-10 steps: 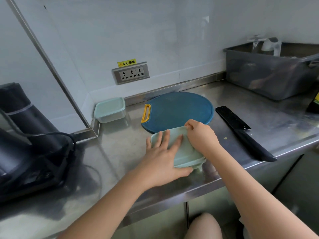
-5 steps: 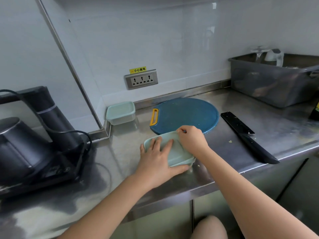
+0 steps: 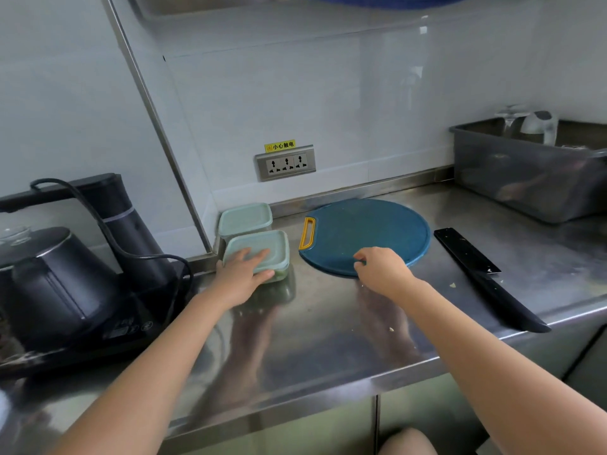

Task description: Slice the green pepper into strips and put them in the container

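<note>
The left hand (image 3: 243,274) lay flat, fingers straight, on the lidded container (image 3: 276,254). It sat far left, just in front of a second container (image 3: 244,220) and right of the kettle (image 3: 49,274). The right hand (image 3: 382,269) curled over the near edge of the cutting board (image 3: 368,231), its grip unclear. A knife (image 3: 486,274) lay to the right.

Lidded container (image 3: 278,252) with the left hand (image 3: 241,279) on top, so the inside barely shows. The kettle (image 3: 49,277) and grey tub (image 3: 525,182) run off the edges.
</note>
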Demonstrator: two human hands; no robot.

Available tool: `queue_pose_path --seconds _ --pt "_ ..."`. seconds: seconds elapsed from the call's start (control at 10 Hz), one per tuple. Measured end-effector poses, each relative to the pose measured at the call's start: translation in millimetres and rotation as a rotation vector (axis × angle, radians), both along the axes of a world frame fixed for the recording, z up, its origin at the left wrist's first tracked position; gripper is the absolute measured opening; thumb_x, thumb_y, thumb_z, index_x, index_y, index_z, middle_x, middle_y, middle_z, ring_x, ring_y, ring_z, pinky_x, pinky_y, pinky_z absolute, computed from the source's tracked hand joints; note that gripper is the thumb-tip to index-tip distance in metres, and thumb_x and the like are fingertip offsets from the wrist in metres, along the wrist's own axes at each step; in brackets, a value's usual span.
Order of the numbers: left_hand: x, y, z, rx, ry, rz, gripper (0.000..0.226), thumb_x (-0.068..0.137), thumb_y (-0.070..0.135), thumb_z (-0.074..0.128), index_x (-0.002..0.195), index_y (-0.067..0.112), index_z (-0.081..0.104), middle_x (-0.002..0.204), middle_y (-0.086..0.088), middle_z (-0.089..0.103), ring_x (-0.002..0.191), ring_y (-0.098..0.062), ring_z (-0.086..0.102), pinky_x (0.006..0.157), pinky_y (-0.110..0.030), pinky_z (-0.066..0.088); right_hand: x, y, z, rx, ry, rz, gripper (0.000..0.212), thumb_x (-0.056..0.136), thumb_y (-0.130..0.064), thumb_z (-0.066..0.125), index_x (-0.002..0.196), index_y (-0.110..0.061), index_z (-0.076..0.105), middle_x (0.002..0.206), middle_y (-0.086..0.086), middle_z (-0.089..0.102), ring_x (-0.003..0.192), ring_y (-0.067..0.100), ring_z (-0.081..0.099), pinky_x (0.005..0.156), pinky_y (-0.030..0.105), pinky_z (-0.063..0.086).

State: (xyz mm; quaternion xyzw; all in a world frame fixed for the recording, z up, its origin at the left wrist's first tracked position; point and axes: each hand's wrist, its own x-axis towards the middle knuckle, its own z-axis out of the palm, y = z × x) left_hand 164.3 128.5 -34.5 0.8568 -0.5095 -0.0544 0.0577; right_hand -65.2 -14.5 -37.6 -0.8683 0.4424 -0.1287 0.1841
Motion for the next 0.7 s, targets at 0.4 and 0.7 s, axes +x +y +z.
queue_pose_path --seconds 0.4,0.7 --pt "14 -6 1 0.081 -0.091 0.096 0.060 0.095 0.060 0.023 0.150 0.041 0.007 0.160 -0.005 0.003 0.146 -0.031 0.005 0.113 -0.062 0.000 -5 -2 6 0.051 0.112 0.037 0.031 0.092 -0.012 0.041 0.107 -0.007 0.068 0.108 0.011 0.066 0.099 0.029 0.060 0.087 0.035 0.051" --pt "16 -4 39 -0.122 0.118 0.052 0.062 0.092 0.044 0.054 0.145 0.018 0.035 0.153 -0.005 0.033 0.139 -0.024 0.032 0.111 -0.032 0.026 -19 -26 72 0.036 -0.037 0.051 0.032 0.088 -0.023 0.052 0.109 -0.002 0.065 0.112 0.014 0.066 0.102 0.032 0.061 0.087 0.039 0.050"
